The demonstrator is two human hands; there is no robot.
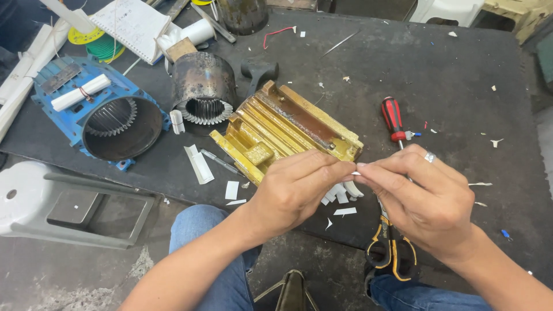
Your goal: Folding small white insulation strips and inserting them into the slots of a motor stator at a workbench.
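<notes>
Pinching a small white paper strip (355, 173) — left hand (296, 193), right hand (423, 198).

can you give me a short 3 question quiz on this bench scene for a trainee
1. True or false: both hands pinch one small white strip.
2. What lies nearest the right hand: A the blue motor housing, B the scissors, C the notebook?
3. What colour is the screwdriver handle?

Key
1. True; the left hand and right hand meet on it.
2. B.
3. Red and black.
</notes>
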